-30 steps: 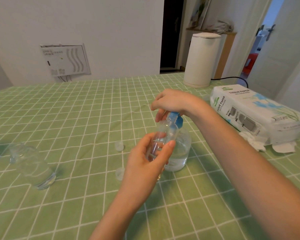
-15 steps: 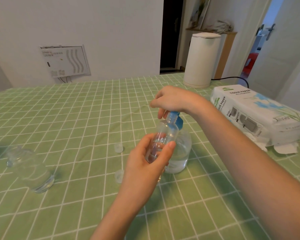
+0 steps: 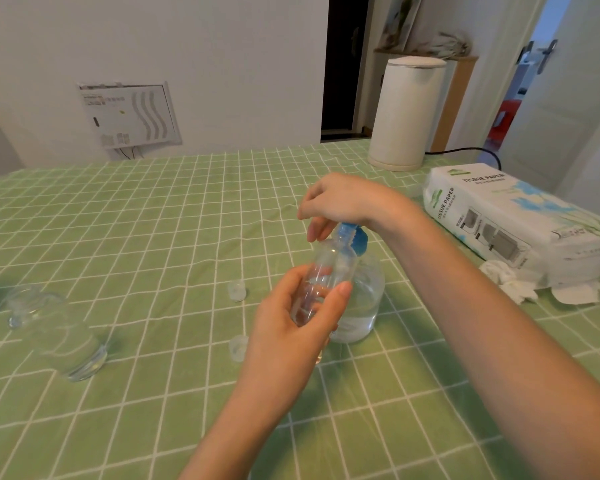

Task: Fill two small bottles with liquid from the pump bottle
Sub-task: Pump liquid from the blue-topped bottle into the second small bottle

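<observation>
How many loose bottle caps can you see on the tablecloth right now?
2. One cap lies left of the pump bottle; the other cap sits nearer the camera, beside the left hand. More may be hidden behind the hands.

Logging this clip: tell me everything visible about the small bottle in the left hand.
The small bottle is clear plastic, round-shouldered, uncapped, and looks mostly empty. The left hand holds it by the lower body, tilted slightly, mouth up beneath the blue pump head that the right hand covers. It is lifted off the tablecloth, in front of the pump bottle.
</observation>
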Tool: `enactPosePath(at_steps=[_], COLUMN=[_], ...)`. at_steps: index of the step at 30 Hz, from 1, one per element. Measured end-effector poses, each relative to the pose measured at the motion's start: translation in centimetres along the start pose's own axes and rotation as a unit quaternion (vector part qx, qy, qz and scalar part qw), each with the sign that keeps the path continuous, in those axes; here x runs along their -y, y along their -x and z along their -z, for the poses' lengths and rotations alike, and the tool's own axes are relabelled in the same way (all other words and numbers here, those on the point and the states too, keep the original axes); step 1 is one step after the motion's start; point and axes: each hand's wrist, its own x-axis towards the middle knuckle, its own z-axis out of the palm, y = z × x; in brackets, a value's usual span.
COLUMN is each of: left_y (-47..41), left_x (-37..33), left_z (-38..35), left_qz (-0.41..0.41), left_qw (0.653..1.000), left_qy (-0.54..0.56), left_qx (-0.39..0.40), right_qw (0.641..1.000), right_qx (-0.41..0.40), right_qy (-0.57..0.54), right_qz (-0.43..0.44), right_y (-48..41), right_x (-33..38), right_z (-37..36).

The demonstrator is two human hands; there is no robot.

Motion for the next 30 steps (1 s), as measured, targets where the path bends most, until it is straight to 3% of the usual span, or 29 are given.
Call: enactPosePath(at_steps=[15, 30], left_y=[-0.1, 0.1], left_x=[-0.3, -0.2], left_z=[0.3, 0.2], left_qz=[-0.003, 0.001], left_qw=[1.0, 1.0], left_qy=[-0.015, -0.011], left_qx=[-0.003, 0.004], right_qw=[0.999, 1.0], right_qx=[-0.005, -0.001], right_qy=[0.046, 0.01], right_qz=[0.012, 0.009], right_y=[-0.2, 0.2], right_x=[0.5, 0.2], right_z=[0.8, 0.4])
